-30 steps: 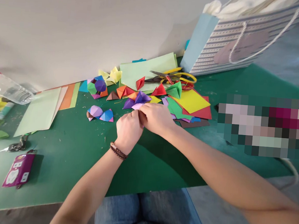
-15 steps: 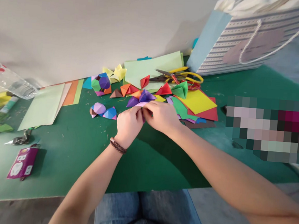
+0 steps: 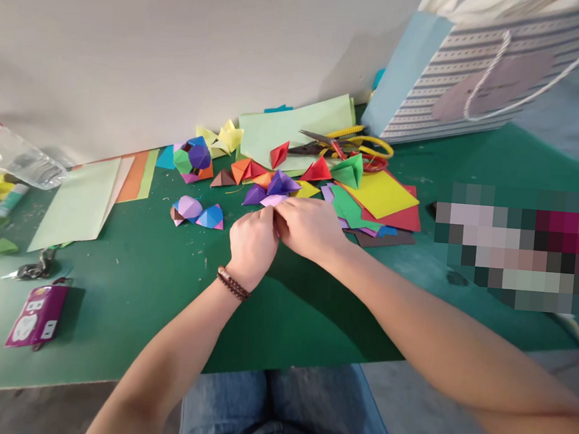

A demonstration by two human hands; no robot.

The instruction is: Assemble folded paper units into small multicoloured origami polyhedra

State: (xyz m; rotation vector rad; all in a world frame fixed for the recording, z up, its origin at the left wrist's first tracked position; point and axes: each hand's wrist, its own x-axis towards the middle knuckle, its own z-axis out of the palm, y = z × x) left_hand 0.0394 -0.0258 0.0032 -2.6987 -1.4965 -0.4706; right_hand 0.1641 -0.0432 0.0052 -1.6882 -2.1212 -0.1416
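My left hand (image 3: 253, 244) and my right hand (image 3: 311, 227) meet over the green table (image 3: 292, 311), fingers pinched together on a small lilac paper piece (image 3: 273, 200) that is mostly hidden between them. A bead bracelet (image 3: 233, 284) circles my left wrist. Just beyond my fingers lie folded purple paper shapes (image 3: 272, 187), then orange (image 3: 245, 171), red (image 3: 317, 170) and green (image 3: 348, 171) folded triangles. A multicoloured paper ball (image 3: 192, 159) sits further left.
Flat coloured sheets (image 3: 378, 200) are stacked to the right, with yellow-handled scissors (image 3: 348, 146) behind them. A striped gift bag (image 3: 476, 71) leans at the back right. Pale green sheets (image 3: 77, 203), a purple card (image 3: 36, 315), keys (image 3: 32, 269) and a plastic bottle (image 3: 16, 159) lie left.
Both hands stay pinched together on the lilac piece with small finger shifts. The camera view has drifted slightly, so the table items sit a little differently in frame.
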